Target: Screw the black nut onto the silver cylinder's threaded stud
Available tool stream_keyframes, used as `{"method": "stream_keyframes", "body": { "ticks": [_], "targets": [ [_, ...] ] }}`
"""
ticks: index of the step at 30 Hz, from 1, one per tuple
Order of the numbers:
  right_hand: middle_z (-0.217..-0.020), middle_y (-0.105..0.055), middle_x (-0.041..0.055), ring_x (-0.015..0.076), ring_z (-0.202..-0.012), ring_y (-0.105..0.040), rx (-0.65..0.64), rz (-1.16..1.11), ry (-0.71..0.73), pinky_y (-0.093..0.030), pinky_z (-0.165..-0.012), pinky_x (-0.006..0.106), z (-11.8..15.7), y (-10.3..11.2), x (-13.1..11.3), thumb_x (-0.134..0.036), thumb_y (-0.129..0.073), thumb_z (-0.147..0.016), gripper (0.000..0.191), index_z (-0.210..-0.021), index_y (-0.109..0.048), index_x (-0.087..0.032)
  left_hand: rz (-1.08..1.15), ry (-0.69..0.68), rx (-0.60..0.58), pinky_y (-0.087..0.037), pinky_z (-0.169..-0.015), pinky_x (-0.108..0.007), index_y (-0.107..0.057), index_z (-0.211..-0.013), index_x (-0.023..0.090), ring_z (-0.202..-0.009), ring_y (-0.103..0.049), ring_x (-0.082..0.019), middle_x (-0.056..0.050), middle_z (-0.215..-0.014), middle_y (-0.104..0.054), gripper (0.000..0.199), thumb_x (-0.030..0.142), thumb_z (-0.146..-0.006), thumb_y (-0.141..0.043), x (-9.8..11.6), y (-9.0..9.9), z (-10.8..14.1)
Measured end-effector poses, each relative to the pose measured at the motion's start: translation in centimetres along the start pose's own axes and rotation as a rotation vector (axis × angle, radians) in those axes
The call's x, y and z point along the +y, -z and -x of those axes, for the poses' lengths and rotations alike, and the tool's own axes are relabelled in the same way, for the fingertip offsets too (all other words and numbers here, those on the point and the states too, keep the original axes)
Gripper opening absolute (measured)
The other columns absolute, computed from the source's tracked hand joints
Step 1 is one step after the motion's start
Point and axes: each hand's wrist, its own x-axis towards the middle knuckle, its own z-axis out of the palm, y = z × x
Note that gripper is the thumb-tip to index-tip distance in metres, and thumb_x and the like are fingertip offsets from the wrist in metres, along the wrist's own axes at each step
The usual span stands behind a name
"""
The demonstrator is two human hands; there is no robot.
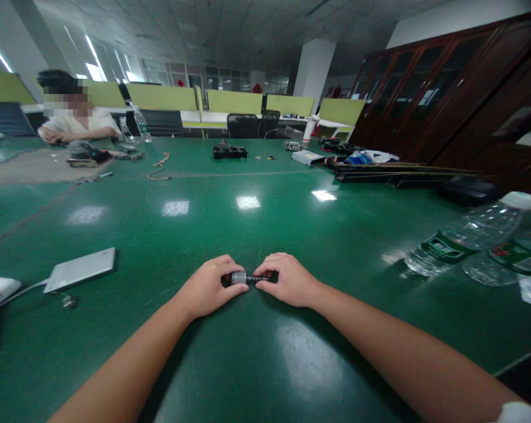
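Just above the green tabletop [248, 235], a small metallic-grey cylinder [238, 277] with a dark ridged shaft [252, 279] lies level between my two hands. My left hand [210, 285] is closed on the grey cylinder, thumb in front and fingers behind. At the other end, my right hand [292, 281] pinches the dark shaft between thumb and fingers. The fingers hide both ends of the part, and its exact kind cannot be made out.
Two clear water bottles [463, 238] stand at the right. A white flat device [83, 270] with a cable lies left. Farther back are a black tray-like part [230, 151], a cord [160, 167] and long black bars [380, 171]. A person [78, 120] sits far left.
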Motion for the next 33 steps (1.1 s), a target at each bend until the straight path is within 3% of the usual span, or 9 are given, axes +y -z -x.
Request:
{"method": "stream_keyframes", "body": {
  "ticks": [33],
  "targets": [
    [-0.078,-0.069,0.0022,0.0155,-0.076,-0.06,0.022,0.026,-0.091,-0.046,-0.073,0.028,0.0,1.3,0.5,-0.019,-0.072,-0.076,0.007,-0.083,-0.075,-0.019,-0.008,0.042,0.033,-0.046,-0.078,-0.029,-0.073,-0.104,0.021,-0.084,-0.06,-0.018,-0.004,-0.093,-0.064,0.024,0.037,-0.087,-0.065,-0.3,0.1,0.2]
  ]
}}
